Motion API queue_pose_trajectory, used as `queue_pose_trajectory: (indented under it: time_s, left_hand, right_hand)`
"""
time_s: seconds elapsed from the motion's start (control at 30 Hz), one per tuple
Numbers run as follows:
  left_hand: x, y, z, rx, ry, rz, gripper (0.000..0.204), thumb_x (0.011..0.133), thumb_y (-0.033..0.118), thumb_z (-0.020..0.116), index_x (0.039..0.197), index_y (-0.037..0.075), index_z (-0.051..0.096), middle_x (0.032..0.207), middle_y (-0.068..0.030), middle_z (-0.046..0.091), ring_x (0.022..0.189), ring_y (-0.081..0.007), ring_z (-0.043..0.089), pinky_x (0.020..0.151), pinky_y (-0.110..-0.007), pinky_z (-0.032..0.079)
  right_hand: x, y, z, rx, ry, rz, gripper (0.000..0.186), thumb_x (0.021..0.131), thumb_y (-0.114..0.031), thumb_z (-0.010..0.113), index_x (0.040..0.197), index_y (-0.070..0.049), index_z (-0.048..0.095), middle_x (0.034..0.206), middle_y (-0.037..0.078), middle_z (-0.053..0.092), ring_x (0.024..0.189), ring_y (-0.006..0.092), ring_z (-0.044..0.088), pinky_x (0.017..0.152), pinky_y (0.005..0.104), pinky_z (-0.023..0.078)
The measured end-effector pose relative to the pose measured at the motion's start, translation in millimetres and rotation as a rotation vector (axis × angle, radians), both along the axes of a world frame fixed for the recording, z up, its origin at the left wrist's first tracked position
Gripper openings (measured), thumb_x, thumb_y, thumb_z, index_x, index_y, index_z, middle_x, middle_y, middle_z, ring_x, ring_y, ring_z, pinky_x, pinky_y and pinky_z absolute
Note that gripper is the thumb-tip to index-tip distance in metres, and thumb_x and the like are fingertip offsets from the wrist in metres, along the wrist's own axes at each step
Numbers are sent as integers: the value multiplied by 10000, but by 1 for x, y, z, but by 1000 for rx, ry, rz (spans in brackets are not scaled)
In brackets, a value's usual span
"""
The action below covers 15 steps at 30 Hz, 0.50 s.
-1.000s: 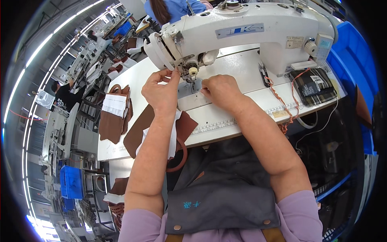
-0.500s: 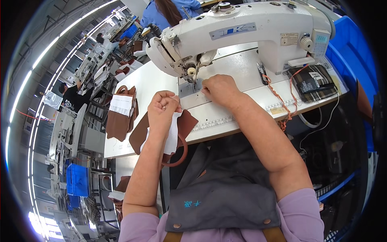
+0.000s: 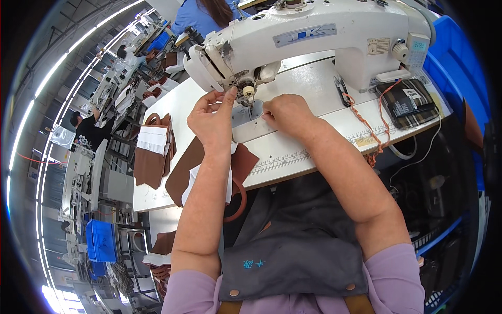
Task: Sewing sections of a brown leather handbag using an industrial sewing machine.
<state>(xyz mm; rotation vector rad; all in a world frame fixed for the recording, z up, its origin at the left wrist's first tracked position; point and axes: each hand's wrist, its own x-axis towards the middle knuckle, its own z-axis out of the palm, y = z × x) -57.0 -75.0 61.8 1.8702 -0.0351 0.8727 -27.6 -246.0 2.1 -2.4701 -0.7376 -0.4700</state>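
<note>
A white sewing machine (image 3: 308, 36) stands across the table in front of me. My left hand (image 3: 212, 118) is raised at the left of its needle area, thumb and forefinger pinched together near the thread tension dial (image 3: 248, 91). Anything between those fingertips is too fine to make out. Just right of the presser foot (image 3: 251, 109), my right hand (image 3: 288, 116) is closed with its fingertips over the metal needle plate (image 3: 241, 115); what it pinches is hidden. Beneath my left forearm lies a brown fabric piece (image 3: 184, 170) with white lining and a rounded reddish-brown handle (image 3: 241, 203).
Stacked brown pieces with white labels (image 3: 152, 149) lie at the table's left. Thread snips (image 3: 342, 91) on an orange cord and a dark plaid pouch (image 3: 407, 103) lie right of my right arm. A blue bin (image 3: 457, 68) stands at far right. Other people work beyond.
My left hand has risen from above the brown fabric piece to beside the needle area. My right hand stays almost in place by the presser foot.
</note>
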Motion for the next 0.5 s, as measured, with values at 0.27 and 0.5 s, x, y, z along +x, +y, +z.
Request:
queue_pose_trajectory:
  time_s: [0.27, 0.5]
  left_hand:
    - [13, 3, -7, -131, -62, -66, 200, 811, 130, 787, 836, -46, 695, 752, -54, 679, 652, -76, 583, 609, -217, 456]
    - [-49, 12, 7, 910, -340, -131, 122, 651, 47, 734, 734, 77, 650, 1170, -88, 671, 1013, -251, 626, 882, -377, 467]
  right_hand:
    - [1, 3, -2, 6, -60, 42, 149, 864, -239, 674, 865, -93, 703, 822, 111, 706, 856, 319, 696, 742, 467, 547]
    - [0, -1, -3, 7, -31, 21, 162, 866, -245, 672, 850, -87, 702, 822, 109, 706, 856, 314, 697, 747, 467, 547]
